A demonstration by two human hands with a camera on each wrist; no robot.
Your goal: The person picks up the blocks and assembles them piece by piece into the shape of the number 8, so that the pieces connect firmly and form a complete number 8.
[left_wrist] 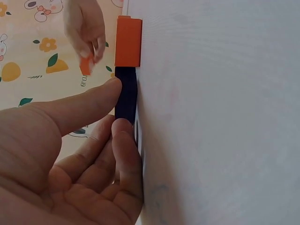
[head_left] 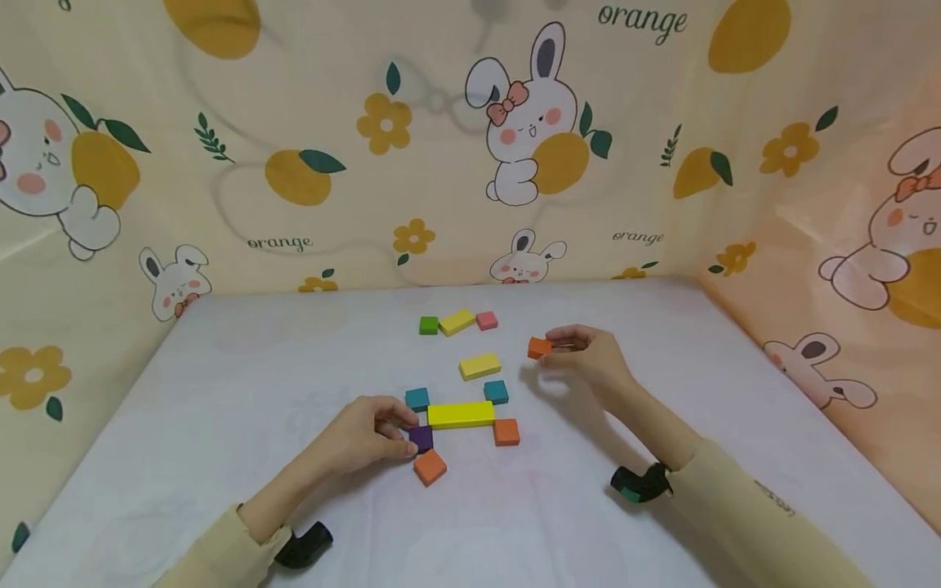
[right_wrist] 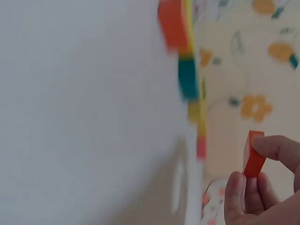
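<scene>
With thumb and fingers, my left hand (head_left: 365, 434) pinches a dark purple block (head_left: 421, 439) on the table, beside the left end of a long yellow block (head_left: 461, 415). My right hand (head_left: 588, 357) holds an orange block (head_left: 539, 348) above the table, and the right wrist view shows that orange block (right_wrist: 253, 153) between thumb and fingertips. Teal blocks lie at the long block's upper left (head_left: 416, 398) and upper right (head_left: 496, 392). One orange block (head_left: 506, 432) sits at its lower right; another orange block (head_left: 430, 467) lies turned below the purple one.
Farther up lies a yellow block (head_left: 480, 367). Beyond it, a green block (head_left: 429, 326), a tilted yellow block (head_left: 457, 322) and a pink block (head_left: 487, 320) form a row. A patterned curtain (head_left: 441, 180) stands behind the white table (head_left: 243, 367).
</scene>
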